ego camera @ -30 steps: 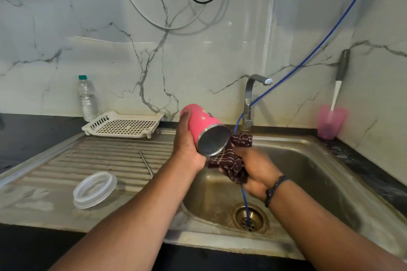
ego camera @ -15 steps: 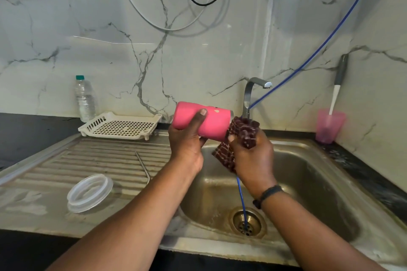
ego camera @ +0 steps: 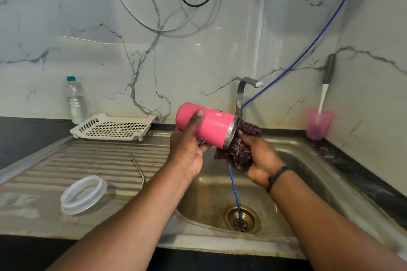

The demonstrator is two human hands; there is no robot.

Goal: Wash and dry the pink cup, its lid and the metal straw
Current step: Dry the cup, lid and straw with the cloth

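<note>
Sideways, pink cup [ego camera: 214, 126] within left fingers [ego camera: 196, 123]; cloth [ego camera: 239, 153] at its rim.

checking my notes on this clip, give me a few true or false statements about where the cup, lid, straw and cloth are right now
1. The left hand holds the pink cup on its side above the sink. True.
2. The right hand holds a dark patterned cloth at the cup's open end. True.
3. The lid is on the cup. False: it lies on the drainboard.
4. The metal straw stands inside the cup. False: it lies on the drainboard.
5. Water runs from the tap. False: no stream shows.
</note>
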